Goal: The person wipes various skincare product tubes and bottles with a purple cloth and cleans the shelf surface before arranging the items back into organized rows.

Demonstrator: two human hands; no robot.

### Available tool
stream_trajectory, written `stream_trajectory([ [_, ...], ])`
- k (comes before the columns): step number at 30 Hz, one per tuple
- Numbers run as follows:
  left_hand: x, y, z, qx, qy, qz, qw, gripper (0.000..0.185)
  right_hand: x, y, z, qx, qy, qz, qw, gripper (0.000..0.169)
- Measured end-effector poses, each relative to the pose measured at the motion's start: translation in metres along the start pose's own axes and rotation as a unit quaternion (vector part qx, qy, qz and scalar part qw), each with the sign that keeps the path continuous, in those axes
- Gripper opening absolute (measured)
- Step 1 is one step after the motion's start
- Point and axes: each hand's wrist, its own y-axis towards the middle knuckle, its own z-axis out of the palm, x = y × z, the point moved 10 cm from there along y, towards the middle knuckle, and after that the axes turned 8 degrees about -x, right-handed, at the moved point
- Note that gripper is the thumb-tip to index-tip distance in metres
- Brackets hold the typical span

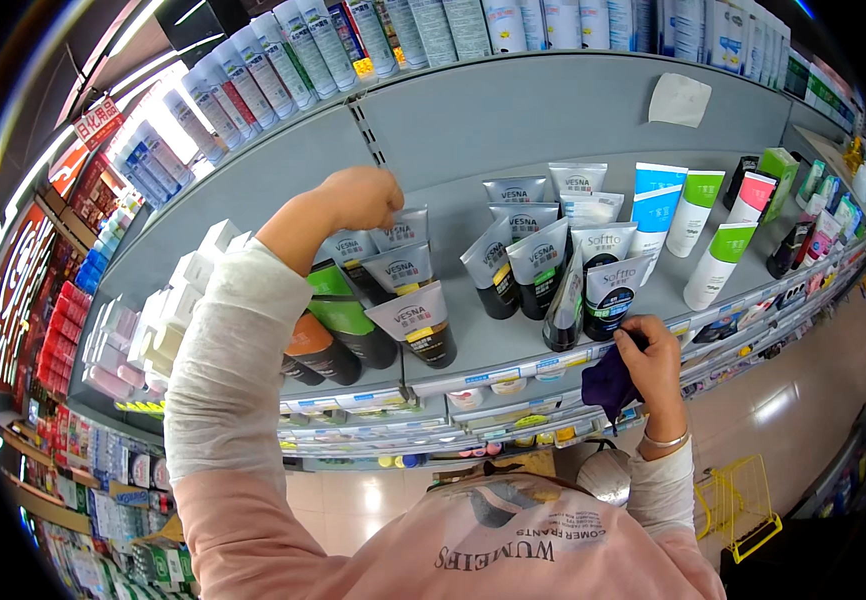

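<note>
My left hand (pixel 362 199) reaches over the shelf with curled fingers at the top edge of a grey-topped Vesna tube (pixel 401 229). Whether the fingers grip that tube is hidden. More Vesna tubes stand cap-down around it, one at the front (pixel 414 322) tilted. Beside them are tubes with green (pixel 343 315) and orange (pixel 309 334) tops. At the shelf's front edge my right hand (pixel 649 360) pinches a dark purple cloth (pixel 609 386) that hangs down. Its fingertips are close to the base of a Softto tube (pixel 613 296).
A grey shelf (pixel 493 352) with a price-label strip runs across. White and blue spray cans (pixel 328 45) line the shelf above. Several white boxes (pixel 185 277) stand at the left, and green-and-white tubes (pixel 718 266) at the right. A yellow wire basket (pixel 740 506) is on the floor.
</note>
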Motion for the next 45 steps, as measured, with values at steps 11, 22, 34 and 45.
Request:
stream_trajectory([
  [11, 0.007, -0.017, 0.008, -0.012, -0.034, -0.012, 0.999, 0.015, 0.001, 0.000, 0.000, -0.012, -0.022, -0.029, 0.999, 0.013],
  [22, -0.029, -0.022, -0.033, -0.158, -0.053, 0.027, 0.986, 0.026, 0.004, -0.001, 0.000, -0.020, -0.023, -0.033, 0.999, 0.013],
  [34, -0.084, 0.009, -0.027, -0.100, -0.090, 0.007, 0.991, 0.028, 0.007, -0.001, -0.002, -0.024, -0.034, -0.047, 0.998, 0.013],
  [45, 0.019, 0.022, -0.044, -0.168, -0.035, -0.041, 0.984, 0.020, 0.011, -0.001, -0.001, -0.020, -0.050, -0.050, 0.997, 0.013],
])
